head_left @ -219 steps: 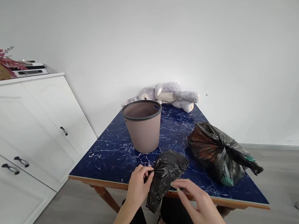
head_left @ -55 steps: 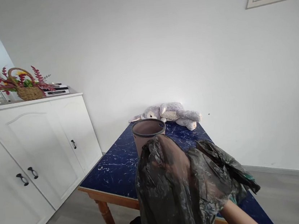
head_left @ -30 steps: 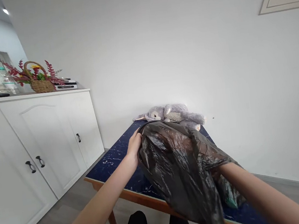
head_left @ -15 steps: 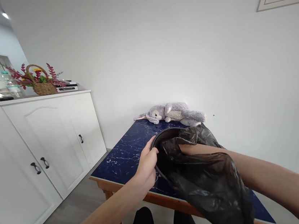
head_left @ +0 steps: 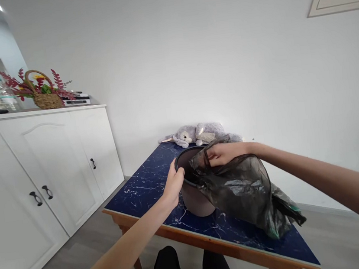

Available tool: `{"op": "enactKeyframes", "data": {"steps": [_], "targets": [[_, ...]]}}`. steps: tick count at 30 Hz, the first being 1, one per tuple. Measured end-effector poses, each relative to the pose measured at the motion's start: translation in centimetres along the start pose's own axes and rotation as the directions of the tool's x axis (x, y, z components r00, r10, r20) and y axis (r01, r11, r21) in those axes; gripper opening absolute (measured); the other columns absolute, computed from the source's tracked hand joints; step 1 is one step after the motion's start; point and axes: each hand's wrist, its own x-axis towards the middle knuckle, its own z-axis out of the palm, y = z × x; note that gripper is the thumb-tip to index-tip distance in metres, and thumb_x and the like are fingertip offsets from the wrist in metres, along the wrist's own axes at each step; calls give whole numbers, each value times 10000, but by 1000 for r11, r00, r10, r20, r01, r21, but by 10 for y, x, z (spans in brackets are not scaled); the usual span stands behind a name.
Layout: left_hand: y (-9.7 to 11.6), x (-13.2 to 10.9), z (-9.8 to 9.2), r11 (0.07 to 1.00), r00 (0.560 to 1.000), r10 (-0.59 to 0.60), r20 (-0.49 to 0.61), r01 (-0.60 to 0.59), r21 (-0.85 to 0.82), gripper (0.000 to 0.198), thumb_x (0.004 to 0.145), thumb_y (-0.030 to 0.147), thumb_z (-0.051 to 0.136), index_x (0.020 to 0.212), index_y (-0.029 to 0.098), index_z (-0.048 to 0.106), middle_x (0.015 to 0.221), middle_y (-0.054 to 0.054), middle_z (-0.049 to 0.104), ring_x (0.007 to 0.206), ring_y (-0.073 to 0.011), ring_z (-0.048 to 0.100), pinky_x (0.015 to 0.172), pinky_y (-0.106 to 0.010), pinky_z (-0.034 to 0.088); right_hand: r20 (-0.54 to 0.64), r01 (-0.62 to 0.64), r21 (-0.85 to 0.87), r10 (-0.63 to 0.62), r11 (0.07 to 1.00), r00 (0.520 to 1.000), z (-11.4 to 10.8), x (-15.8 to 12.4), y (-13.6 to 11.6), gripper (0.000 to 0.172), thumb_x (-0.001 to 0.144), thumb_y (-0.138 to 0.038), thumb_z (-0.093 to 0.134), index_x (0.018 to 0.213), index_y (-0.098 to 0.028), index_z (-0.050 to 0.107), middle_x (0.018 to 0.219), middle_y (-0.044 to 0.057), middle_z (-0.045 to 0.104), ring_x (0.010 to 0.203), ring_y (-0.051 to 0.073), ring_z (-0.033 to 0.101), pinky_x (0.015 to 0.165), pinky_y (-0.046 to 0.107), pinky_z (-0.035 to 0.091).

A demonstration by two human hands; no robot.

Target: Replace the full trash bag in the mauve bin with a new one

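Observation:
A round grey bin point(head_left: 198, 200) with a dark rim stands on the blue marbled table point(head_left: 145, 173). My left hand point(head_left: 174, 181) grips the bin's rim on the left side. A thin black plastic bag point(head_left: 241, 188) hangs over the right side of the rim and spreads onto the tabletop. My right hand point(head_left: 219, 153) is closed on the bag's upper edge at the bin's right rim, with film partly over its fingers. The inside of the bin is dark, and part of the bag lies within its mouth.
A grey plush rabbit point(head_left: 186, 136) lies along the table's back edge against the wall. At left, a white cabinet point(head_left: 55, 167) carries a wicker basket point(head_left: 47, 100) of red foliage and a bottle point(head_left: 8, 101).
My right hand has come up and out of the bag's depth to the bin's rim. The bag now lies across the table, and the bin's side shows. The view has shifted slightly.

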Motion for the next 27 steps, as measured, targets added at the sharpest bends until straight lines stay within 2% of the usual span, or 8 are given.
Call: {"op": "enactKeyframes", "data": {"steps": [6,13,15,17,19,21,23,27], "targets": [[-10,25,5,989,996,84,-13,-82,122,557,956,363,548,1505,271,523,1516,-116,630,1385,-321,603,1101,-419,521,-11,-191,312,204,931,979,-25,-37,7,577,1044,-681,470,1245,-246,790,1227,89,796,1104,273,763,1003,443,610],[6,32,7,927,960,272,-67,-243,284,637,978,353,578,1567,219,373,1682,-182,381,1596,-341,321,1254,-508,365,-200,-318,-18,308,948,930,0,-67,10,641,924,-671,669,1405,-248,702,1314,121,763,1157,375,737,951,514,619],[27,30,6,746,836,548,42,-511,427,593,970,259,568,1538,219,404,1672,-164,377,1619,-315,249,1307,-530,265,-282,-313,-83,279,946,918,11,-68,1,533,921,-595,686,1307,-232,744,1227,119,793,1121,380,745,934,524,615],[51,29,4,392,588,729,350,-778,491,526,955,150,515,1472,242,488,1561,-133,511,1553,-289,362,1303,-535,276,-387,-288,-62,243,955,889,21,-67,-15,412,966,-530,635,1232,-240,757,1199,99,801,1104,356,749,942,516,607],[74,33,1,94,357,651,670,-913,396,575,908,77,504,1451,264,526,1439,-113,613,1440,-281,490,1253,-521,363,-444,-211,34,204,977,872,31,-67,-37,383,1003,-508,603,1253,-247,729,1227,80,792,1088,315,753,953,488,608],[92,42,-5,-77,225,480,848,-952,296,597,863,39,524,1417,255,574,1282,-108,696,1314,-289,574,1184,-502,435,-421,-82,164,144,983,896,42,-72,-60,420,1020,-513,608,1343,-253,674,1284,67,773,1142,280,740,998,449,607],[104,52,-15,-206,188,369,910,-939,277,454,862,36,548,1242,245,686,1086,-91,742,1207,-302,605,1139,-505,455,-337,-9,249,96,968,937,52,-80,-79,498,1028,-515,623,1460,-268,593,1387,62,728,1251,260,699,1081,429,577],[109,64,-45,-314,245,385,890,-872,376,187,945,113,584,935,224,734,1008,-79,746,1176,-303,589,1088,-493,465,-207,-23,230,72,973,976,73,-102,-95,612,1039,-490,632,1597,-315,451,1486,59,664,1326,263,656,1093,428,574]]}}
